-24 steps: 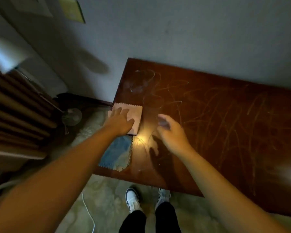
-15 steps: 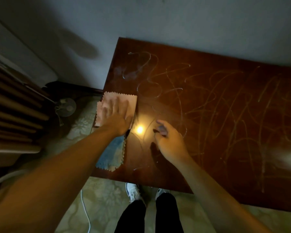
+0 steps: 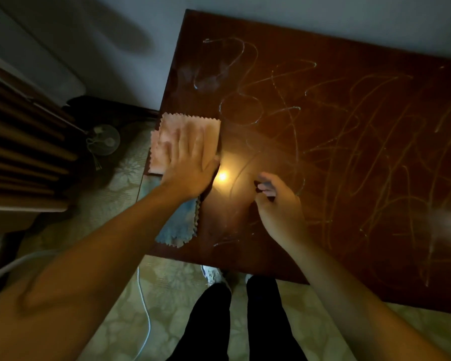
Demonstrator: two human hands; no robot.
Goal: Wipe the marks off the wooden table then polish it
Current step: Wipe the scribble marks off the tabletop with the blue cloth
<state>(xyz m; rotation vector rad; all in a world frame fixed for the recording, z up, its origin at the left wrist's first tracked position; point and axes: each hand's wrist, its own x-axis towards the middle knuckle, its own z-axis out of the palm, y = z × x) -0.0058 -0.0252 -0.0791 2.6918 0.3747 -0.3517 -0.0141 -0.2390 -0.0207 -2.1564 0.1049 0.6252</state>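
The pink cloth (image 3: 177, 142) lies at the table's (image 3: 349, 230) left edge, with scribbly marks (image 3: 323, 126) all over to the right. Wiping looks just about to start; next the cloth must slide right. The left hand (image 3: 190, 165) presses it flat, fingers straight. The right hand (image 3: 276, 204) hovers, loosely curled, holding nothing.

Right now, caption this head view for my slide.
Left hand pressing pink cloth flat on scribbled wooden table, blue cloth beside, right hand hovering.
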